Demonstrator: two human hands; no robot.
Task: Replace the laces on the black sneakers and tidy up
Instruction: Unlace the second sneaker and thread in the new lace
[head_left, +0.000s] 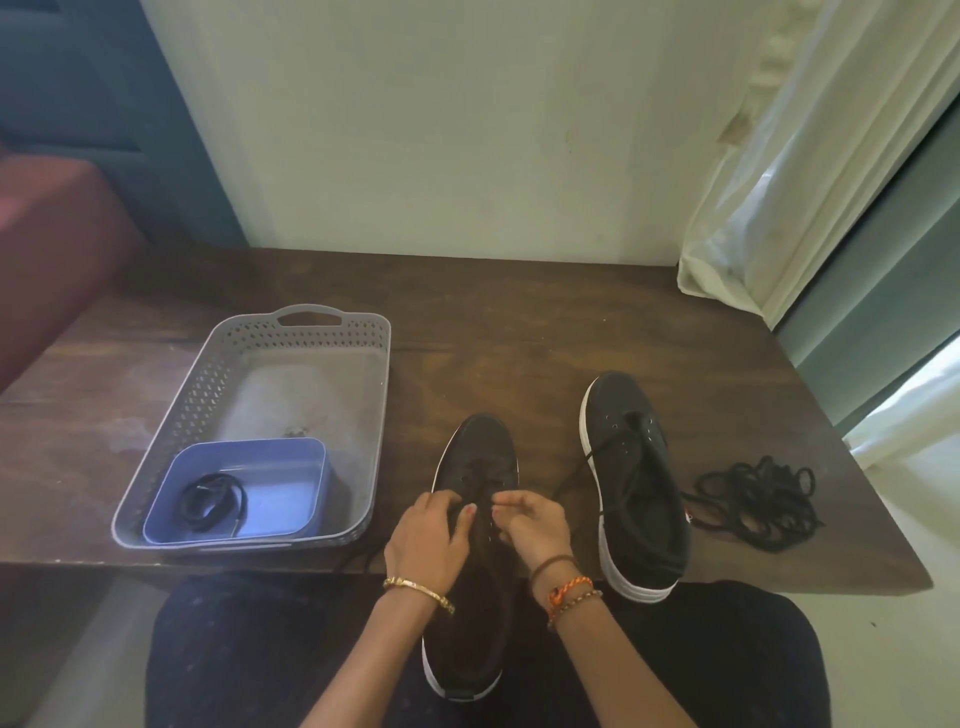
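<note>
Now, near sneaker (475, 525): black with a white sole, it lies in the middle, the toe on the wooden table (519, 322) pointing away from the person, the heel over the table's front edge and above the lap.
Left hand (428, 535): on the left side of this sneaker's eyelet area, fingers curled; they seem to pinch the black lace (480, 486), but the dark colours make it hard to tell exactly.
Right hand (530, 522): on the right side of the same area, fingertips pinched together on the lace; the two hands are close, almost touching.
Wrists: a gold bracelet (418, 592) on the left one, a brown band and orange bead bands (569, 590) on the right one.
Second sneaker (636, 483): just right of the first, also toe away, heel at the table edge; a black lace goes loosely through some eyelets and one end hangs out to the left.
Loose laces (756, 499): a tangled black pile on the table, right of the second sneaker.
Basket (208, 389): grey, with holes in the walls, on the left part of the table.
Blue box (311, 457): inside the basket, in its near corner.
Coiled lace (213, 501): black, lying in the blue box.
Curtain (779, 182): white, at the far right corner.
Wall (441, 130): pale, behind the table.
</note>
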